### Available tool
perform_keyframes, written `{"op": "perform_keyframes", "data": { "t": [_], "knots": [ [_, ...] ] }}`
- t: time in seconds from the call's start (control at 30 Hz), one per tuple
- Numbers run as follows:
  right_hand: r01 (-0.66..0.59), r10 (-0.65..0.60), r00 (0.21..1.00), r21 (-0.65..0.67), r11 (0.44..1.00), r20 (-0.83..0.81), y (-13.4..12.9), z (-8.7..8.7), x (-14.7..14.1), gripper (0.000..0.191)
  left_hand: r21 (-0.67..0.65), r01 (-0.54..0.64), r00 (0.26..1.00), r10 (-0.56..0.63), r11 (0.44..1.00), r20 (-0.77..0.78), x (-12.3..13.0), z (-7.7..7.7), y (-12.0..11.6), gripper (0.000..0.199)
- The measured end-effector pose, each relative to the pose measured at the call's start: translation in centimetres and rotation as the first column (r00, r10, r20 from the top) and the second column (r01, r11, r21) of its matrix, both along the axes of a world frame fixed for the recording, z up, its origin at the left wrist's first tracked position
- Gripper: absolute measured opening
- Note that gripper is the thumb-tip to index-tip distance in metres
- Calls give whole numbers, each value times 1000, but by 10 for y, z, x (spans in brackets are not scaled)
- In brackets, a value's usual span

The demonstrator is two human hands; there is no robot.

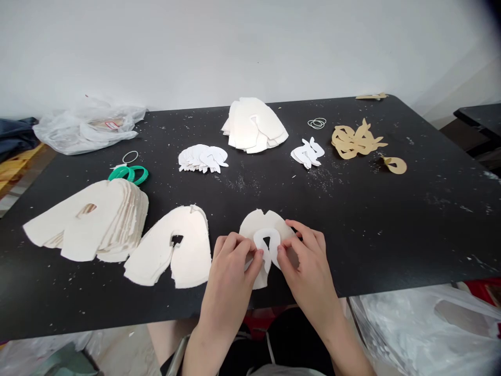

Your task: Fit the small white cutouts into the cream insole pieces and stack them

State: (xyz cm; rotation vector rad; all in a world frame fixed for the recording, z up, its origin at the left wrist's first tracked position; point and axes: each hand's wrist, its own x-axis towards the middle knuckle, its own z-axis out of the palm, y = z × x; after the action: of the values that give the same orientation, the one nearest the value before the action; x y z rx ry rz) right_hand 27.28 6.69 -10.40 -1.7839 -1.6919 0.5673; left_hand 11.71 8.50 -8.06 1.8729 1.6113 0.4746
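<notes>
My left hand [230,277] and my right hand [309,266] pinch a small white cut-out [272,245] from both sides. It lies on a cream padded cut-out [260,224], which rests on the black table [352,224]. My fingers hide parts of both pieces. Just left of my left hand lies a larger cream cut-out [188,250] with a notch. Further left is a fanned stack of cream cut-outs [97,222]. Farther away are a stack of white padded pieces [254,125] and two small white stacks [202,158] [308,154].
Tan cut-outs [354,141] and a single tan piece [395,165] lie at the back right. Rubber bands [317,123] and green plastic rings [129,174] sit on the table. A plastic bag [88,128] is behind the table's left corner, and white plastic [426,329] hangs below the front right edge.
</notes>
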Motion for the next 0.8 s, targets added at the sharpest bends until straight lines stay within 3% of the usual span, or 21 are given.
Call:
{"op": "perform_keyframes", "data": {
  "t": [0.8],
  "knots": [
    [-39, 38, 998, 22, 999, 51, 1, 1, -1, 17, 66, 15, 999, -12, 998, -43, 0, -1, 3, 24]
  ]
}}
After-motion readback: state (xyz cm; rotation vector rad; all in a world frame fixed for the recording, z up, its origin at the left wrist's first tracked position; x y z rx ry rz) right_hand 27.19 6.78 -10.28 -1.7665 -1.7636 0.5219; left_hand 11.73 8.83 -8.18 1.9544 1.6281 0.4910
